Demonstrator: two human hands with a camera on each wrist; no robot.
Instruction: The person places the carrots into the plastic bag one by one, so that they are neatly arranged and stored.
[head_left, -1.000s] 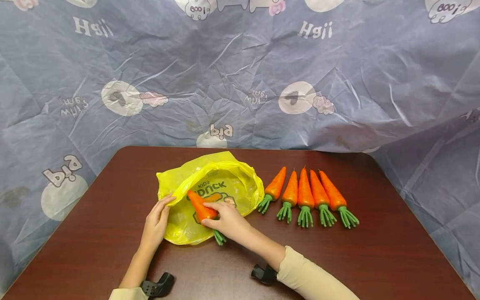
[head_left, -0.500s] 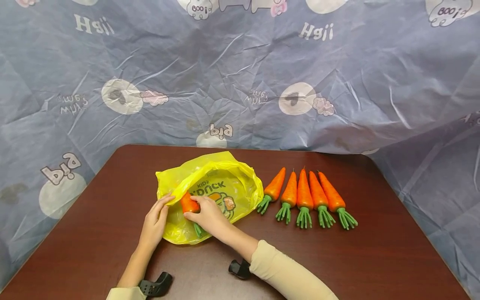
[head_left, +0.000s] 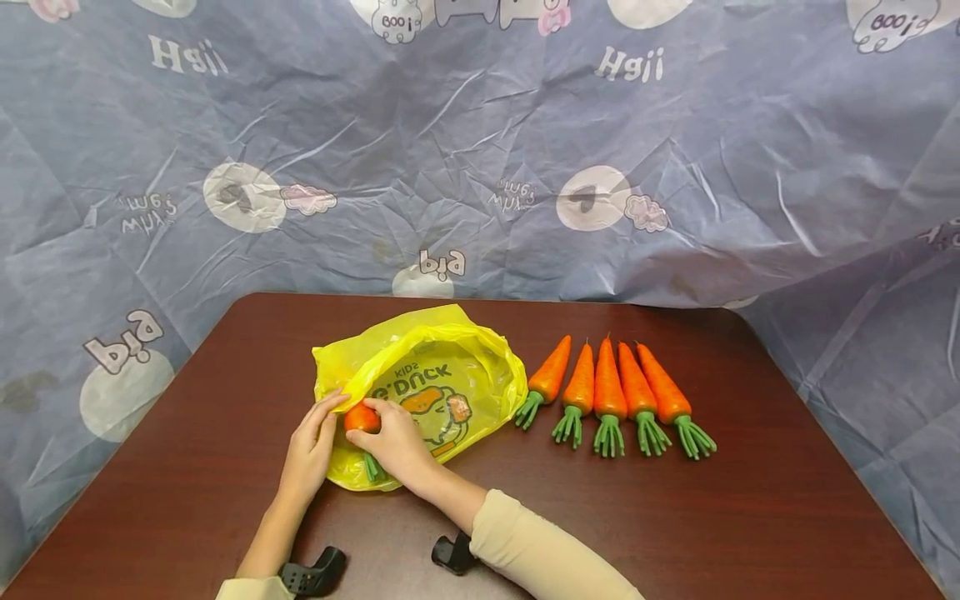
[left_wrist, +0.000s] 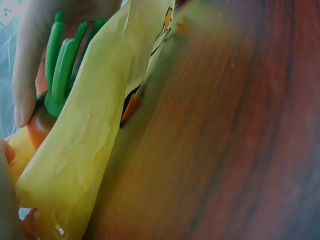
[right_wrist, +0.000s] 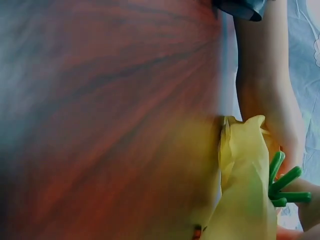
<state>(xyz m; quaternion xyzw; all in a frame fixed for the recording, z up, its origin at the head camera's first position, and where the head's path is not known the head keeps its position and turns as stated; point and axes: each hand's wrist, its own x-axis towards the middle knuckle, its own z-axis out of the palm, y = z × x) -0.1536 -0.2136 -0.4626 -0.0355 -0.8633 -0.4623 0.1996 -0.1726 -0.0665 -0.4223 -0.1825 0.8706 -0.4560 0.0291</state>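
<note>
A yellow plastic bag [head_left: 491,367] with a printed duck lies on the table, its mouth turned toward me. My left hand [head_left: 309,446] grips the left side of the bag's rim between thumb and fingers. Inside the mouth, my right hand [head_left: 399,440] holds an orange carrot [head_left: 362,419] by its thick end, close beside the left fingers. The carrot's tip is hidden behind the yellow film, and its green stalks [head_left: 373,468] point toward me. Those stalks [left_wrist: 62,67] show above the bag's edge in the left wrist view, and the stalks [right_wrist: 285,185] also stick out in the right wrist view.
To the right of the bag, several carrots [head_left: 609,383] lie in a row, green ends toward me. The leftmost carrot [head_left: 550,371] is right by the bag's edge. A printed grey-blue cloth [head_left: 480,167] hangs behind the brown table [head_left: 750,500].
My right hand has moved left with the carrot, deeper under the bag's left rim, so less of the carrot shows. The left hand has stayed at the rim.
</note>
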